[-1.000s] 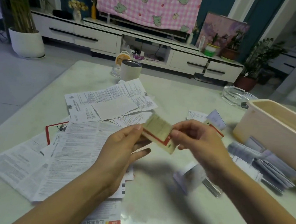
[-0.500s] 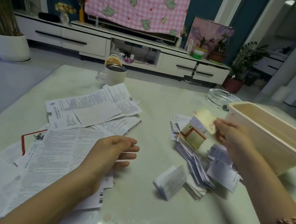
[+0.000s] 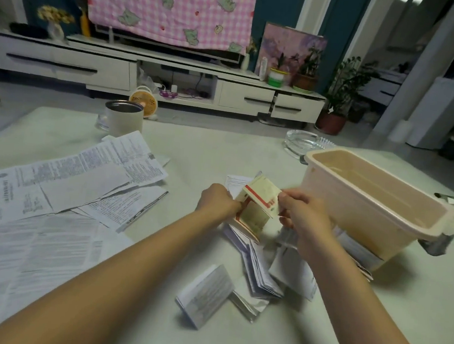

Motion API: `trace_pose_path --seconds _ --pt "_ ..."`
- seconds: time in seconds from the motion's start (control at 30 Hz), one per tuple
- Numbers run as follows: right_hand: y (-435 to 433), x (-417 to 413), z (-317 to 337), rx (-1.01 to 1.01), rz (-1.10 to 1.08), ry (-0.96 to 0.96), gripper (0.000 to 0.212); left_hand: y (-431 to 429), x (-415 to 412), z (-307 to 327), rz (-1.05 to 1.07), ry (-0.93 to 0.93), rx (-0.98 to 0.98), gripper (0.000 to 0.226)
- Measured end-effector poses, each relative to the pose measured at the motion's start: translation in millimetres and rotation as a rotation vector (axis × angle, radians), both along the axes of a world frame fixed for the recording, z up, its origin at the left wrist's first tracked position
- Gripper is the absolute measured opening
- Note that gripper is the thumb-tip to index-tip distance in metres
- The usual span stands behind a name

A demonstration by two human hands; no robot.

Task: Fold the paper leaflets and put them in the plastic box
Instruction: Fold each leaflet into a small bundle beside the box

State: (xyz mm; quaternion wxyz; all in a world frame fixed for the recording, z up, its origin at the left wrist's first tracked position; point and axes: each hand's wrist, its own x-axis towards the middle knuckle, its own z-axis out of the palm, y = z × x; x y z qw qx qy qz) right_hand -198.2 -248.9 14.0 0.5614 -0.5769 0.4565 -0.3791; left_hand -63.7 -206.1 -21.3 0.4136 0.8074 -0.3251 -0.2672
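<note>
Here, leaflet (image 3: 259, 200): cream with a red stripe, half-folded, above the folded pile (image 3: 260, 268), beside the box (image 3: 355, 221).
Left hand (image 3: 218, 201): fingers grip its left edge.
Right hand (image 3: 303, 216): fingers pinch its right edge.
Box: on the table (image 3: 222, 154).

A small yellow leaflet (image 3: 259, 200) with red stripes is half folded, pinched between the left hand (image 3: 218, 200) and the right hand (image 3: 303, 216). Under it, folded leaflets (image 3: 260, 270) lie in a messy pile. Big flat leaflets (image 3: 65, 183) are spread out on the left. The cream plastic box (image 3: 342, 212) stands open on the right.
</note>
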Motion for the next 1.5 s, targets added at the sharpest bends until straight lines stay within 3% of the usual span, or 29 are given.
trace_pose_path --seconds 0.07,0.2,0.3,0.37,0.47,0.6,0.73,0.93,1.17,1.3,1.5 --pt "-0.9 -1.4 -0.8 -0.016 0.003 -0.006 0.023 -3.7 -2.2 -0.5 0.034 -0.013 -0.013 0.012" --pt "-3.2 -4.9 7.2 0.037 0.018 -0.131 0.011 8.1 5.8 12.0 0.098 -0.026 -0.154 0.021" --pt "0.6 -5.6 17.7 0.177 0.028 -0.289 0.013 36.4 14.5 23.3 0.154 0.162 -0.298 0.008" --pt "7.7 -2.4 22.6 0.256 0.075 -0.343 0.016 61.2 16.5 27.0 0.125 0.220 -0.336 0.013" --pt "24.2 8.8 23.2 0.285 0.185 -0.315 0.017 92.8 17.5 24.9 0.080 0.049 -0.302 0.033" --pt "62.2 35.7 13.0 0.215 0.395 -0.102 0.009 125.2 10.9 25.3 0.060 -0.018 -0.413 0.035" --pt "86.9 51.2 5.3 0.058 0.510 0.129 0.017 149.7 6.6 25.6 0.112 -0.007 -0.570 0.044" --pt "108.2 52.1 3.5 -0.156 0.553 0.133 0.010 176.8 9.7 16.4 0.205 0.073 -0.577 0.037" --pt "123.2 58.2 -1.5 -0.435 0.444 0.139 0.014 200.4 -2.3 19.0 0.251 0.657 -0.667 0.022" --pt "132.7 60.0 -4.1 -0.578 0.502 0.171 0.018 207.8 -4.9 24.2 0.157 0.585 -0.560 0.018" --pt "142.5 63.2 -5.9 -0.454 0.464 0.161 0.013 213.7 -2.4 14.0 0.283 0.494 -0.577 0.012"
